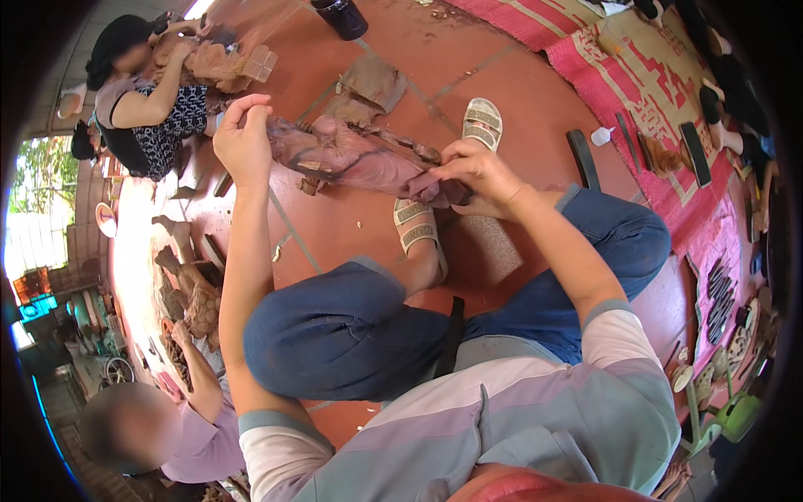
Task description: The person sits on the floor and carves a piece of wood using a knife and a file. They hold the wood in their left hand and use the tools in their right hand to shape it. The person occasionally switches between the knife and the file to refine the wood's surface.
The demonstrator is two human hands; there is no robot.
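A reddish-brown wood carving [368,159] with curved, uneven contours lies across the space in front of my legs. My right hand [481,171] grips its right end, fingers on top and part of the hand below. At the carving's left end my left hand [244,146] is raised with its fingers curled in. Whatever those fingers hold, if anything, is hidden from view. Beneath and beyond the carving are rough brown wood pieces [374,82]. My sandalled feet rest on either side under its right part.
Red tiles [326,238] cover the floor. Another person [138,105] handles a carving [222,67] at upper left; a second person [192,418] works at lower left. A dark cup [341,18] stands ahead. To the right are a patterned mat [644,84], dark bars [583,159] and several tools [719,297].
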